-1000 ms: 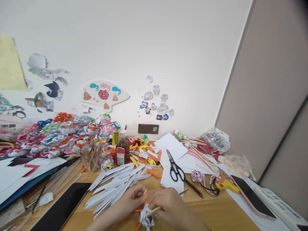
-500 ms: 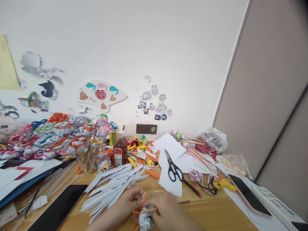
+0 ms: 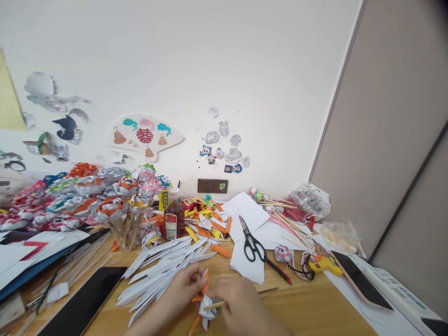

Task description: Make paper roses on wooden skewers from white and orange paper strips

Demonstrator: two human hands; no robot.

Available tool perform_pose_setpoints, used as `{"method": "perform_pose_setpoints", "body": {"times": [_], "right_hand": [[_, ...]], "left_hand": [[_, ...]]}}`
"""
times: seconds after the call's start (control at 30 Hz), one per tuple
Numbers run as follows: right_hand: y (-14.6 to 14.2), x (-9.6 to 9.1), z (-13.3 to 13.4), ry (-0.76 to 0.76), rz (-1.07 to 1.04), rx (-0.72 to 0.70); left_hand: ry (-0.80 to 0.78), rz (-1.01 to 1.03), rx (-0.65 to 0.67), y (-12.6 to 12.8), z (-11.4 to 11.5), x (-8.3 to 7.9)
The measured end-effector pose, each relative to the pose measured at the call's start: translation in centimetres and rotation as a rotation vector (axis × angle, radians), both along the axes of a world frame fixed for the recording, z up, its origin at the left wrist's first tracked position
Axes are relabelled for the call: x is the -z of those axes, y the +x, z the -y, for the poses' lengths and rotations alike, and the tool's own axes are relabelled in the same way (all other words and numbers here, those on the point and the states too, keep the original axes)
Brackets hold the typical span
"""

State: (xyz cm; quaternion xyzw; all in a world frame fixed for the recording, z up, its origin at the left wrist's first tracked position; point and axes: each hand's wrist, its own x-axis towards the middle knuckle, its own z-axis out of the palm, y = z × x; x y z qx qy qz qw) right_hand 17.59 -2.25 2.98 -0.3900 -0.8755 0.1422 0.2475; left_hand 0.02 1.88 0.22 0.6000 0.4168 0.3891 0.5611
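Both of my hands meet at the bottom middle of the wooden table [image 3: 308,308]. My left hand [image 3: 180,291] pinches the orange and white folded paper strips of a small paper flower [image 3: 206,310]. My right hand [image 3: 241,305] is closed round a thin wooden stick [image 3: 214,305] that runs into the flower. Just behind my hands lies a fan of white folded paper strips [image 3: 164,270].
Black scissors [image 3: 252,242] lie on white sheets to the right, near a yellow glue gun [image 3: 324,265] and a phone [image 3: 360,282]. A red bottle [image 3: 174,219], a cup of paper flowers [image 3: 128,228], coloured scraps and a dark tablet [image 3: 84,303] crowd the left.
My hands and the paper flower have shifted slightly left and the flower has turned between my fingers. The camera view has drifted a little to the right.
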Motion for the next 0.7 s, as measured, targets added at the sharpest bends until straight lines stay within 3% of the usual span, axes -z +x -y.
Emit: {"method": "perform_pose_setpoints", "body": {"times": [0.17, 0.43, 0.7], "right_hand": [[-0.1, 0.4, 0.0, 0.054, 0.089, 0.025], [-0.2, -0.9, 0.5, -0.054, -0.075, 0.116], [0.2, -0.5, 0.3, 0.014, -0.153, 0.000]], "left_hand": [[0.032, -0.015, -0.058, -0.1, 0.0, -0.1], [0.078, -0.054, -0.038, -0.3, 0.0, -1.9], [0.135, -0.004, -0.048, -0.1, 0.4, -2.6]]}}
